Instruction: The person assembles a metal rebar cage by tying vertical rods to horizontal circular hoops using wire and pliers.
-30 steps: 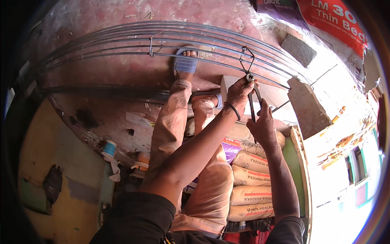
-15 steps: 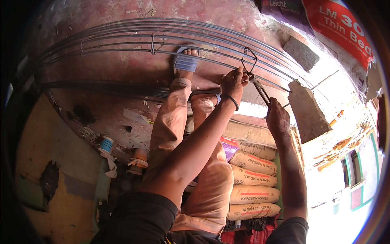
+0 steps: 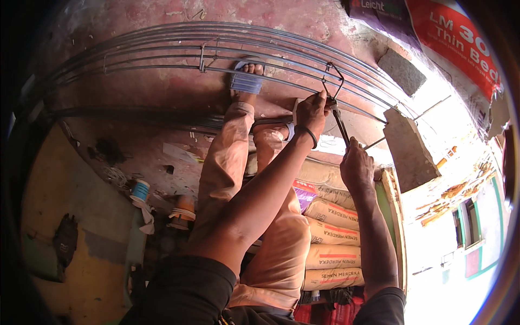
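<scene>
While bending over a row of long, thin grey steel bars [image 3: 292, 84], working with both hands at the lower corner of a dark, four-sided bent-metal loop [image 3: 343, 81]. Tilted, that loop, and standing towards the right end of the row; seemingly around some of the bars, though hard to tell which. Right at that corner, beside the nearest bar, bearing in with the head of a pair of dark, long-handled metal pincers [image 3: 340, 125]. Gripping those pincers low on the handles with the right hand [image 3: 357, 162], fist closed, handles drawn nearly together. Up close with the left hand [image 3: 312, 115], thumb and fingers curled in just beside the pincers' head; impossible to tell whether pinching bar, wire or nothing, with so much hidden behind the knuckles.

Judging by the pose, in the thick of fastening: apparently securing loop to bar, not clearly done. Calls next for a steady left hand, a firm squeeze and turn of the pincers, and care not to drag the loop askew. Mind the rough-edged grey slab [image 3: 409, 149] near the bar ends, and note the blue slide sandal [image 3: 245, 84] planted farther left, close by the bars.
</scene>
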A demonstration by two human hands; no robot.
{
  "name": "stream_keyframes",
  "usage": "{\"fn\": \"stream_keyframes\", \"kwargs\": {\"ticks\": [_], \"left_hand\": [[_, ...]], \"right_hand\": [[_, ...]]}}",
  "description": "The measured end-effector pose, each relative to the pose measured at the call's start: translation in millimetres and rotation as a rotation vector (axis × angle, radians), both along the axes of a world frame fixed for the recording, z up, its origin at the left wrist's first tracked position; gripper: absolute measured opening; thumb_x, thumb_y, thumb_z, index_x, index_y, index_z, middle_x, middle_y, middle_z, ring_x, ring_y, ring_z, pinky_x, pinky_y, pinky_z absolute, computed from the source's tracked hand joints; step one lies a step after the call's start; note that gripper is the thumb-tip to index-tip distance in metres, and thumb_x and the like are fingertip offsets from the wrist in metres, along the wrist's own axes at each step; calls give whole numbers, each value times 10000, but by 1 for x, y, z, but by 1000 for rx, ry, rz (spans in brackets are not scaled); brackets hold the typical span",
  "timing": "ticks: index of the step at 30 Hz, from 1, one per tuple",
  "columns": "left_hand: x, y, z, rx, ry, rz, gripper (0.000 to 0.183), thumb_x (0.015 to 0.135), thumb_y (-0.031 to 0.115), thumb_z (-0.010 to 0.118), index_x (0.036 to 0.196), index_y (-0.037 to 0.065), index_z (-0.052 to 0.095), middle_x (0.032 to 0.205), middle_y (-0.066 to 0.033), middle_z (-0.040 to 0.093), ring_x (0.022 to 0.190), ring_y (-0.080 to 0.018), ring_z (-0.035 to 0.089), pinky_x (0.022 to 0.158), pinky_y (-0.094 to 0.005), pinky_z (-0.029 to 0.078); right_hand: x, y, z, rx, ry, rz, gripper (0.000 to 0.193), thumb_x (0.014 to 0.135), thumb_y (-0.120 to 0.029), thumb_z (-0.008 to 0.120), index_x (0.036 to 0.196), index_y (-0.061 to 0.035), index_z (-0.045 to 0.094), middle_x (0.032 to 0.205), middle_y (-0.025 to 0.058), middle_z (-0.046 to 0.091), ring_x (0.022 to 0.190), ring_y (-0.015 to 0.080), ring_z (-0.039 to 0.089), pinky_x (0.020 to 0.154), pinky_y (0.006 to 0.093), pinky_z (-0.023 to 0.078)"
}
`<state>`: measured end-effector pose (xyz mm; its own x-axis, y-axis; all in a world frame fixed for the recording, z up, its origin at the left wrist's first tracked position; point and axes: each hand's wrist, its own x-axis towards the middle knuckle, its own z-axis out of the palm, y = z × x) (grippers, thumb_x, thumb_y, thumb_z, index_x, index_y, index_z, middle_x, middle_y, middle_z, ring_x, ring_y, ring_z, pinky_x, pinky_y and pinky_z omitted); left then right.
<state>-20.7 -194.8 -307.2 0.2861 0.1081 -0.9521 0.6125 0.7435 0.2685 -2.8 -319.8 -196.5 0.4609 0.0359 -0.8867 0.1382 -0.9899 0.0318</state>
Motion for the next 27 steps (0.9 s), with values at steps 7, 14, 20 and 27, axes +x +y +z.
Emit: {"fn": "stream_keyframes", "kwargs": {"ticks": [7,14,20,27], "left_hand": [[-1,4,-3,29,-18,-118,282,969,273,576,990,13,683,858,-28,680,746,-104,576,700,-256,468],[13,16,26,-53,102,-521,321,920,324,614,941,9,672,804,-55,646,695,-139,564,672,-287,443],[8,-11,32,-335,27,-13,96,912,91,585,893,12,534,785,-89,619,641,-158,612,527,-281,514],[11,-34,28,-247,58,91,98,909,72,576,880,6,510,754,-84,606,636,-162,614,529,-279,501]], "right_hand": [[-6,12,-1,15,-15,-70,259,955,-172,506,1117,25,554,896,211,670,793,343,667,714,467,510],[16,-10,-1,446,642,-1167,266,928,-230,611,1003,25,608,684,28,575,575,166,588,544,298,499],[27,1,18,319,400,-891,458,844,-240,705,1146,57,531,826,69,624,757,175,646,588,331,525],[-20,-24,13,175,-203,76,524,864,-16,530,1358,29,361,1028,217,597,883,396,600,784,486,497]]}}
